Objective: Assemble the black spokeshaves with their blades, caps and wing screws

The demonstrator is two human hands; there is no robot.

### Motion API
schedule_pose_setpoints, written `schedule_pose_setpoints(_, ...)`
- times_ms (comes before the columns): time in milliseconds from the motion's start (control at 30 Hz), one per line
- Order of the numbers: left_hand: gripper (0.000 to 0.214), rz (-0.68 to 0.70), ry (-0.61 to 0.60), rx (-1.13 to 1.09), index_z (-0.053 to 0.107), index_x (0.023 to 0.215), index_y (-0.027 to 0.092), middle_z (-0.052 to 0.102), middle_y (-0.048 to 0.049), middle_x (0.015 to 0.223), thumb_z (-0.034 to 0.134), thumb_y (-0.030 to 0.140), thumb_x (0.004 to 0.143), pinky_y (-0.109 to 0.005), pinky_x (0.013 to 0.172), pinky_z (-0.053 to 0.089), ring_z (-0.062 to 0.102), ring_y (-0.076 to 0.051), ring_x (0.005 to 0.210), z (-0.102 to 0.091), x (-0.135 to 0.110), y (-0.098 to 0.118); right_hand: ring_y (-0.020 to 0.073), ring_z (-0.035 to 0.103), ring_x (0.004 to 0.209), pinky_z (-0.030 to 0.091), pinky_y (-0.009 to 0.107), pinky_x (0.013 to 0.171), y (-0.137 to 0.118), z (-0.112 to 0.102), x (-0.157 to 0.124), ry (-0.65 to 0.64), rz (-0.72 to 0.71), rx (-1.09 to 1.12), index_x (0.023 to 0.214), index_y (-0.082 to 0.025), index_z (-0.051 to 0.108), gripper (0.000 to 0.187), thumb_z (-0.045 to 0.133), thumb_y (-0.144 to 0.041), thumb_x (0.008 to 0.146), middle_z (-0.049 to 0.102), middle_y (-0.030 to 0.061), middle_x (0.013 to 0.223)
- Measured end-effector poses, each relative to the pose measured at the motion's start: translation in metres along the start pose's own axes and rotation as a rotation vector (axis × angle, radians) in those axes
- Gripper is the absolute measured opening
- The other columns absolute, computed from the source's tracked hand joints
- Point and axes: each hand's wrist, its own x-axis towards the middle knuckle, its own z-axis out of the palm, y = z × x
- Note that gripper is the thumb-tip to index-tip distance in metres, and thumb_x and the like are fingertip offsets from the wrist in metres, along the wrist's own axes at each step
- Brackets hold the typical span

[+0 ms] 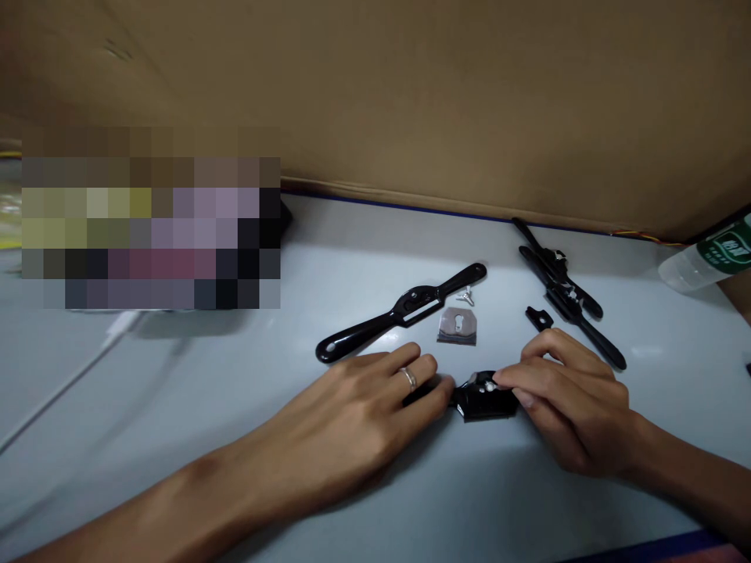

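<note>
A black spokeshave (486,407) lies low over the table between my two hands. My left hand (372,407), with a ring on one finger, is closed over its left handle, which is mostly hidden. At the middle of the tool, the fingertips of my right hand (578,410) pinch together at a small silver screw (490,386). Beyond them rests another spokeshave body (416,305) with an open slot. Beside it are a metal blade (458,327) and loose silver screws (466,296). A small black cap piece (538,317) lies just past my right hand.
Two more spokeshaves (566,293) lie crossed or side by side at the back right. A bottle with a green label (713,254) is tilted at the right edge. A white cable (70,379) crosses the left side. Behind stands a brown cardboard wall (446,102); a blurred-out area covers the back left.
</note>
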Motion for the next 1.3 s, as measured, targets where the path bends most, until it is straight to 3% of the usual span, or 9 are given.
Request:
schedule_pose_setpoints(533,0.037,0.006,0.017,0.003,0.064,0.108,0.011,0.064,-0.0067,0.087,0.027,0.011,0.105,-0.033,0.058,0.048,0.058,-0.02,0.074,0.0,0.0013,0.0,0.0168,0.059,0.074,0.047,0.031,0.062,0.0,-0.0009,-0.001,-0.091,-0.056,0.1,0.096,-0.016,0.063,0.022,0.046,-0.005,0.087,0.065,0.0021,0.073)
schedule_pose_setpoints(933,0.029,0.003,-0.001,0.005,0.064,0.107,0.011,0.064,-0.0074,0.088,0.036,0.008,0.1,-0.033,0.058,0.048,0.059,-0.021,0.075,0.0029,-0.0024,-0.0009,0.0195,0.06,0.076,0.05,0.033,0.064,0.0018,-0.0007,0.0006,-0.035,-0.046,0.048,0.1,-0.014,0.064,0.022,0.047,-0.007,0.089,0.071,0.0054,0.081)
schedule_pose_setpoints(1300,0.029,0.003,-0.001,0.003,0.063,0.108,0.011,0.064,-0.0071,0.087,0.036,0.006,0.099,-0.034,0.058,0.049,0.059,-0.022,0.076,0.0012,-0.0014,-0.0001,0.0179,0.053,0.069,0.047,0.031,0.06,0.0017,0.0009,0.0017,0.003,-0.006,0.019,0.098,-0.012,0.065,0.019,0.048,-0.005,0.092,0.063,0.0037,0.068)
